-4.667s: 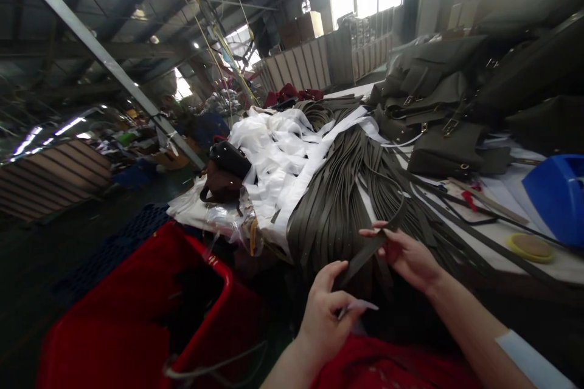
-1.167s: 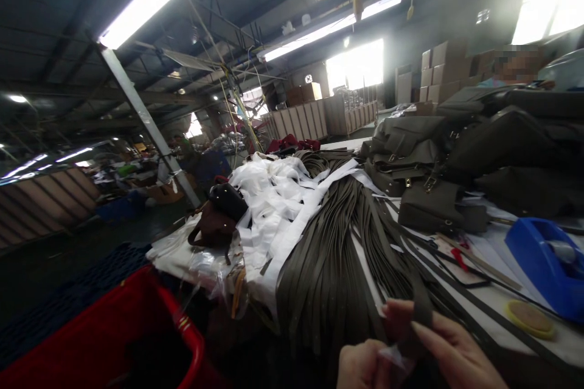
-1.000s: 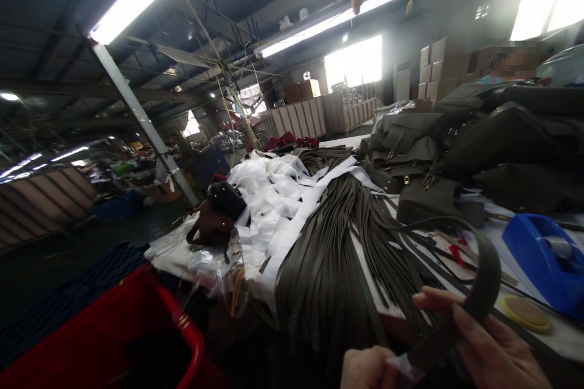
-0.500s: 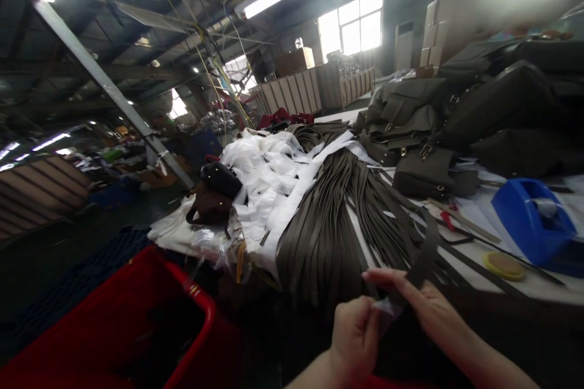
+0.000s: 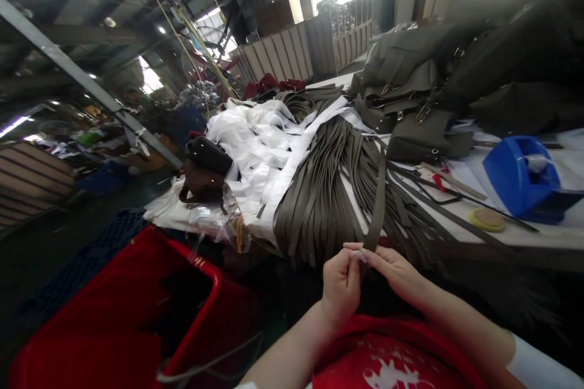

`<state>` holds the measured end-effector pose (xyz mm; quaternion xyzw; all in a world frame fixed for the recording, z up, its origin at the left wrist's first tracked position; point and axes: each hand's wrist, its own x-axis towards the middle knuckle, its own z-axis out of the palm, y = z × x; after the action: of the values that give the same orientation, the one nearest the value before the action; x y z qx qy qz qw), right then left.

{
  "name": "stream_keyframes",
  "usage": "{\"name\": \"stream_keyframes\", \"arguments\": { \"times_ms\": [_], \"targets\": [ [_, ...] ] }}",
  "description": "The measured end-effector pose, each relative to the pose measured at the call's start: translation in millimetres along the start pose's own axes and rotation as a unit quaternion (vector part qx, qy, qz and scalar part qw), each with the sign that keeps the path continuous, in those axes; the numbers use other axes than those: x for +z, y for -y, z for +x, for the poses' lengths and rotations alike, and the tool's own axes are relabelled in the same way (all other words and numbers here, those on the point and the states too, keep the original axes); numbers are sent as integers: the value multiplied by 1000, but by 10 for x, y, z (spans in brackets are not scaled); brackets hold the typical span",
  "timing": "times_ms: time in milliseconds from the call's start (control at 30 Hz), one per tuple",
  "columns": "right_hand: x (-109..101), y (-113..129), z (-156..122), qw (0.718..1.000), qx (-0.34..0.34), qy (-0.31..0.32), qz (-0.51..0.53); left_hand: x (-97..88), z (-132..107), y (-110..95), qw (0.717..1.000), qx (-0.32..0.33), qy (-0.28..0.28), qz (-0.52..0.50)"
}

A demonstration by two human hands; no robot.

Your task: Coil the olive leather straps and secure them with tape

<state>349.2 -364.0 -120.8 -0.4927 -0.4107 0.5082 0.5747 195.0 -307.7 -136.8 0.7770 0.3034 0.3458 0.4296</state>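
My left hand [image 5: 341, 284] is closed in a pinch on a small whitish scrap [image 5: 359, 256], perhaps film or paper, at the near end of a dark olive strap [image 5: 376, 209]. Meeting it from the right, my right hand [image 5: 393, 268] has its thumb and fingers closed on that strap. The strap rises from my fingers toward the table. Just beyond my hands, a fanned bundle of matching straps [image 5: 319, 200] hangs over the table's front edge, partly on white sheets [image 5: 255, 146].
A red bin [image 5: 91, 310] stands at the left, near a dark brown bag [image 5: 205, 177]. To the right are a blue tape dispenser [image 5: 515, 164], a yellow roll [image 5: 486, 219] and stacked olive bags [image 5: 417, 134]. My red apron [image 5: 387, 352] is below.
My hands have come closer together and moved left and slightly up in view. The held strap stands more upright now. The camera view has tilted down, showing my apron.
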Motion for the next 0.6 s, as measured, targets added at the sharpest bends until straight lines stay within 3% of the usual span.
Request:
{"name": "stream_keyframes", "arguments": {
  "times_ms": [133, 200, 333, 433, 600],
  "targets": [
    [-165, 121, 103, 986, 11, -111, 124, -25, -38, 5, 999, -3, 31, 5],
    [-229, 186, 131, 981, 23, -146, 129, -25, -54, 4, 999, -17, 39, -3],
    [-55, 143, 98, 999, -10, -30, -17, -19, -14, -16, 1000, -23, 0, -15],
    [45, 75, 100, 999, -19, 17, -20, -34, 17, -20, 1000, -3, -20, 0],
    [-152, 175, 194, 985, 36, -127, 113, -36, -20, 7, 999, -29, 19, 3]
  ]
}}
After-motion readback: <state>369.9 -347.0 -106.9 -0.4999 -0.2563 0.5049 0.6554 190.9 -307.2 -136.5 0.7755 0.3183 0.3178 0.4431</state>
